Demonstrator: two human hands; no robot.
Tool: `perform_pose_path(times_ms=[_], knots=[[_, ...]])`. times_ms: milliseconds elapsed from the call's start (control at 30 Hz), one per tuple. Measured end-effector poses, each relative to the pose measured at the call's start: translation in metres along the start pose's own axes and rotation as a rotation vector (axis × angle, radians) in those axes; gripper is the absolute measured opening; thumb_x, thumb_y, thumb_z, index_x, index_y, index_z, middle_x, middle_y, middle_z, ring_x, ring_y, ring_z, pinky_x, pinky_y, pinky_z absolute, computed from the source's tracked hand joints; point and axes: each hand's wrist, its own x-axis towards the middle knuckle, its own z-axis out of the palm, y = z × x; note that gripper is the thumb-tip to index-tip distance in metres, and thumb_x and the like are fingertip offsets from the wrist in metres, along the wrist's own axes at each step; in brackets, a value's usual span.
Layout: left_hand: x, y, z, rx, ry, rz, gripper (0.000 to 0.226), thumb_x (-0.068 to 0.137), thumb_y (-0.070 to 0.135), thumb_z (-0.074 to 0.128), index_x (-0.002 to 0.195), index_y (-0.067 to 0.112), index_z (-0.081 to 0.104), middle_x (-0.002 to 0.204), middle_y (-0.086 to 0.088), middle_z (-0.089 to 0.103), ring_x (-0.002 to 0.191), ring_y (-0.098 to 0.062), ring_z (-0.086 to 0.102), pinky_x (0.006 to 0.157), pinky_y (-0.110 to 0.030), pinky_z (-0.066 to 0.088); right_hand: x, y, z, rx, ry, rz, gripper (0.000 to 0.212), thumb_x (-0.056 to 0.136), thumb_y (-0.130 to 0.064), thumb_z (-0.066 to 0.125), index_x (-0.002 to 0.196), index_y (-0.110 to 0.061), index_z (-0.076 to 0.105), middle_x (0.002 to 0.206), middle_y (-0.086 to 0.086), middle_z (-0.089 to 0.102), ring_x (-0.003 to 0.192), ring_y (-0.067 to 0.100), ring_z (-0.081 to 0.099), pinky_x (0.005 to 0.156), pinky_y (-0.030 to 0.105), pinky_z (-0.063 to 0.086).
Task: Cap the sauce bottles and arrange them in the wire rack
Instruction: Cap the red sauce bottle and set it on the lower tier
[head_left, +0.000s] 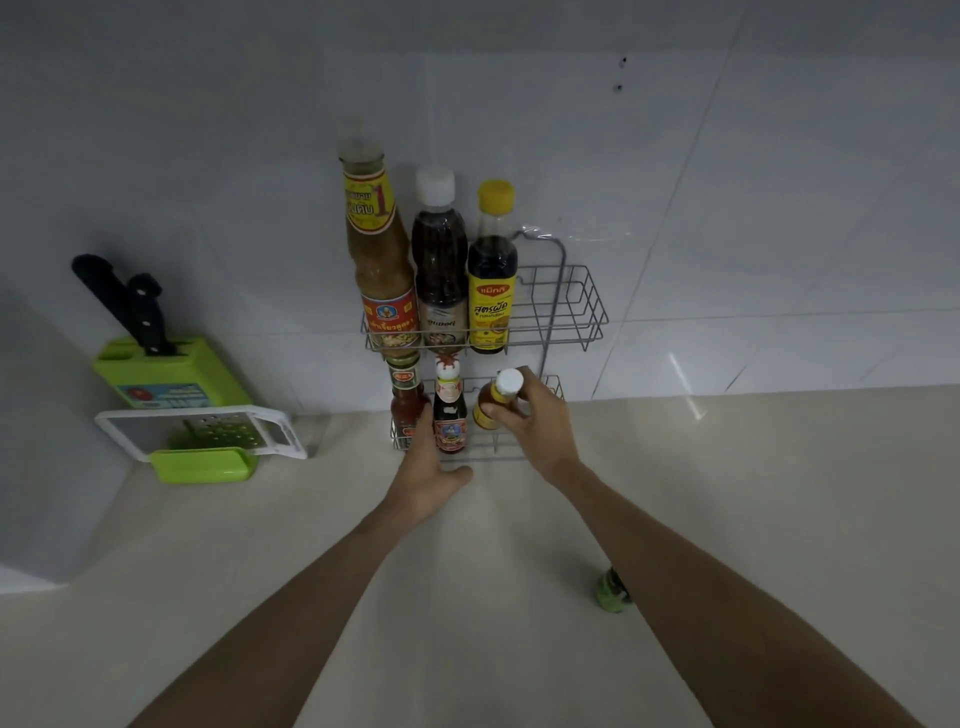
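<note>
A two-tier wire rack (582, 312) hangs on the tiled wall. Its upper tier holds a tall tan sauce bottle (376, 249), a dark bottle with a white cap (439, 260) and a yellow-capped dark bottle (492, 280). In the lower tier stand a red chilli sauce bottle (405, 395) and a dark bottle with a red-and-white cap (449, 410). My right hand (535, 421) grips a small yellow bottle with a white cap (493, 400) at the lower tier's right side. My left hand (428, 478) rests at the lower tier's front, fingers against the rack beside the chilli bottle, holding nothing.
A green knife block (161, 374) with black-handled knives stands at the left wall, with a white and green grater (208, 436) lying in front of it. A small green object (613, 592) sits on the beige counter beside my right forearm.
</note>
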Motion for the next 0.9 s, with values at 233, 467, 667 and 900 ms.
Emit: perform_pose_path(times_ms=[233,467,667,900], knots=[[0.009,-0.011,0.007,-0.009,0.046,0.02,0.096,0.076,-0.003,0.07,0.152,0.016,0.014,0.143,0.01,0.034,0.127,0.0,0.032,0.103,-0.015,0.027,0.024,0.012,0.017,-0.102,-0.06,0.09,0.038,0.079,-0.036,0.074,0.107,-0.018,0.055,0.097,0.001,0.07,0.091,0.018,0.066,0.078,0.039,0.056],[0.012,-0.012,0.008,-0.024,0.022,-0.008,0.102,0.07,0.005,0.074,0.152,0.019,0.015,0.144,0.009,0.038,0.13,-0.005,0.039,0.11,-0.026,0.034,0.034,0.017,0.021,-0.155,-0.146,0.147,0.045,0.076,-0.035,0.077,0.112,-0.018,0.055,0.104,0.005,0.07,0.095,0.022,0.066,0.084,0.046,0.055],[0.015,-0.02,0.006,-0.043,0.0,-0.018,0.107,0.062,0.016,0.072,0.152,0.025,0.014,0.148,0.003,0.04,0.135,-0.014,0.042,0.114,-0.042,0.036,0.033,0.016,0.023,-0.18,-0.162,0.173,0.045,0.081,-0.031,0.074,0.114,-0.012,0.051,0.104,0.008,0.068,0.097,0.024,0.064,0.085,0.043,0.054],[0.014,-0.015,0.003,-0.012,-0.019,-0.009,0.099,0.074,-0.008,0.069,0.152,0.021,0.014,0.136,0.009,0.042,0.129,-0.012,0.043,0.111,-0.034,0.038,0.027,0.009,0.024,-0.212,-0.211,0.238,0.045,0.084,-0.028,0.067,0.119,-0.012,0.045,0.111,0.012,0.065,0.102,0.029,0.061,0.085,0.039,0.05]])
